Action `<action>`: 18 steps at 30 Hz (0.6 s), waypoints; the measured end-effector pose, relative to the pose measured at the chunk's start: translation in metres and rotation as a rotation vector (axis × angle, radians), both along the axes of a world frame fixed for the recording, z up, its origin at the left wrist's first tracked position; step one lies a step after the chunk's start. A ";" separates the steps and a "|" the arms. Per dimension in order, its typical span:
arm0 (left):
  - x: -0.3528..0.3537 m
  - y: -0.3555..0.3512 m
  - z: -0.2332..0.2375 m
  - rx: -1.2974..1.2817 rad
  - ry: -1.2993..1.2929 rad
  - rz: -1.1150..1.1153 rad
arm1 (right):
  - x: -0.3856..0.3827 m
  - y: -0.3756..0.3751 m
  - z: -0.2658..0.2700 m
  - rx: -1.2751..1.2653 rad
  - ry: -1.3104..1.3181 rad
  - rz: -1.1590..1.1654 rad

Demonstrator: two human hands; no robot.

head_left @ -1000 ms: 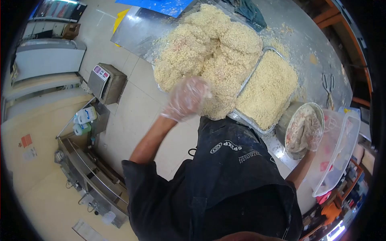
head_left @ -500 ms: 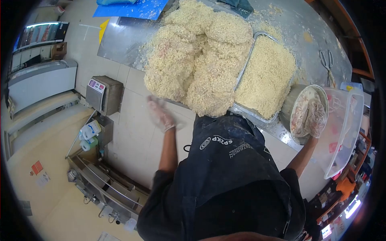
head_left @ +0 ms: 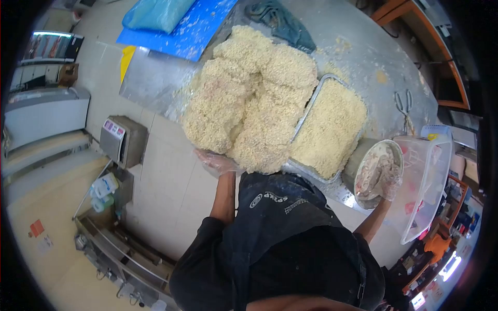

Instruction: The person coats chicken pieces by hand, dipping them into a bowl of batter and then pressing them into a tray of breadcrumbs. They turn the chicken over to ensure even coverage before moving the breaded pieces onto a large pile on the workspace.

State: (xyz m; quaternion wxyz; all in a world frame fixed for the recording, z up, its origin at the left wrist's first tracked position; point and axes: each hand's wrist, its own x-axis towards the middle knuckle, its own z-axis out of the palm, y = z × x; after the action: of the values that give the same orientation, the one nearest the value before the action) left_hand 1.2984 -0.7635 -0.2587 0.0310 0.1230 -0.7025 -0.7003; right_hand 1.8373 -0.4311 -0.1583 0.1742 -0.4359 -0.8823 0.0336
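My left hand (head_left: 215,162), in a clear plastic glove, is at the near left edge of a tall heap of breaded pieces (head_left: 249,103) on the steel table (head_left: 150,78). Its fingers are partly hidden under the heap. My right hand (head_left: 390,182), also gloved, is inside a round metal bowl (head_left: 363,194) of wet, battered meat (head_left: 373,168), fingers curled on a piece. Between both hands stands a metal tray (head_left: 306,116) filled with breadcrumbs (head_left: 329,129).
A clear plastic tub (head_left: 425,176) stands right of the bowl. Scissors (head_left: 403,103) lie on the crumb-strewn table behind it. A blue board (head_left: 181,33) and a dark cloth (head_left: 280,20) are at the far end. A scale (head_left: 116,137) sits on a stand to the left.
My left hand went from the top of the heap down off the table edge, then back up to the heap's near left edge. My right hand stayed in the bowl.
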 end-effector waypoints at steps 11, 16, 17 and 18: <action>-0.010 0.002 0.003 0.313 0.072 0.047 | -0.045 -0.033 0.039 -0.295 0.378 -0.241; 0.035 -0.048 0.046 -0.136 -0.282 -0.404 | -0.050 -0.048 0.076 -0.273 0.468 -0.262; 0.046 -0.053 0.060 -0.277 -0.400 -0.595 | -0.049 -0.049 0.077 -0.267 0.398 -0.275; 0.051 -0.061 0.059 -0.306 -0.531 -0.848 | -0.051 -0.050 0.079 -0.316 0.365 -0.260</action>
State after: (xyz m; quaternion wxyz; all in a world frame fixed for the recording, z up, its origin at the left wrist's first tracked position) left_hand 1.3493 -0.8249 -0.1998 -0.4168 -0.0049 -0.7686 -0.4852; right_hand 1.7865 -0.4816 -0.0792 0.2629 -0.5542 -0.7566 0.2264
